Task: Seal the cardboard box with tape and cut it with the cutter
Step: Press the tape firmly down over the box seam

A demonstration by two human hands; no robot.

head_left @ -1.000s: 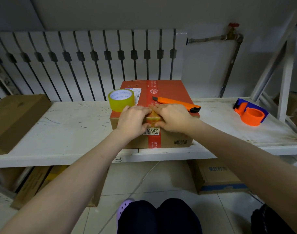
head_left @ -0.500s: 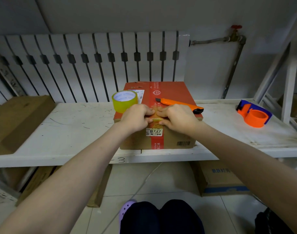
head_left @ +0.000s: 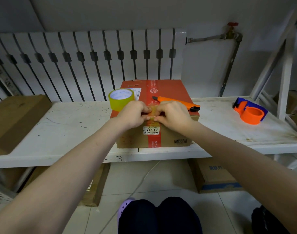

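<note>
1. Cardboard box (head_left: pixel 171 138) sits at the front edge of the white shelf (head_left: pixel 60 132), flaps closed, with a printed red band over its top and front.
2. Left hand (head_left: pixel 131 115) and right hand (head_left: pixel 174 116) meet at the box's front top edge. Thumbs and curled fingers of both pinch a short yellowish tape strip (head_left: pixel 152 114) over the band.
3. Tape roll (head_left: pixel 121 99) stands on the box top, behind the left hand. No visible link to the strip.
4. Cutter (head_left: pixel 176 103) lies on the box top just behind the right hand, ungripped.
5. Judgement: sealing is at an early stage, the top seam looks bare of yellow tape, and cutting is likely still ahead.

left hand (head_left: pixel 132 114), right hand (head_left: pixel 174 115) together, both pinching tape strip (head_left: pixel 152 113)
</note>
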